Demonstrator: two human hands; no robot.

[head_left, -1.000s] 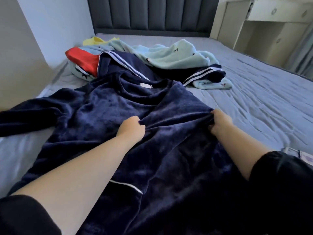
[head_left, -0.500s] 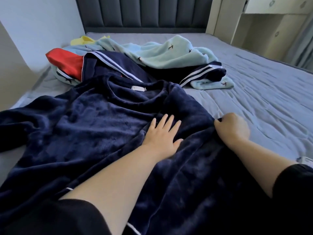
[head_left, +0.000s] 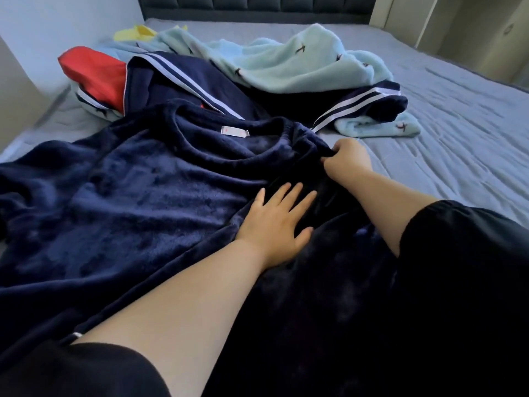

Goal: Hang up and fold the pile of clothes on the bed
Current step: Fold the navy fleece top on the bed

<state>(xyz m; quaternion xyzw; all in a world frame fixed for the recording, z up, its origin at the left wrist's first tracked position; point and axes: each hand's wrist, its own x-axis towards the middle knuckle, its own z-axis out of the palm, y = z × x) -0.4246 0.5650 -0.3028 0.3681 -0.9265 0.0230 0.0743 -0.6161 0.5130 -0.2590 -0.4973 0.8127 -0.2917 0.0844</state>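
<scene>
Our left hand (head_left: 274, 224) presses flat, fingers spread, on the navy fleece top (head_left: 137, 213) spread across the near bed (head_left: 458, 144); our right hand (head_left: 347, 160) pinches its right shoulder fabric.

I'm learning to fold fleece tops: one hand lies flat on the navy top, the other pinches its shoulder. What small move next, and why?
Probably fold the pinched edge over toward the middle. The right hand pinches the navy top beside its collar, and the left hand lies flat just inside it, well placed to hold a fold line.
</scene>
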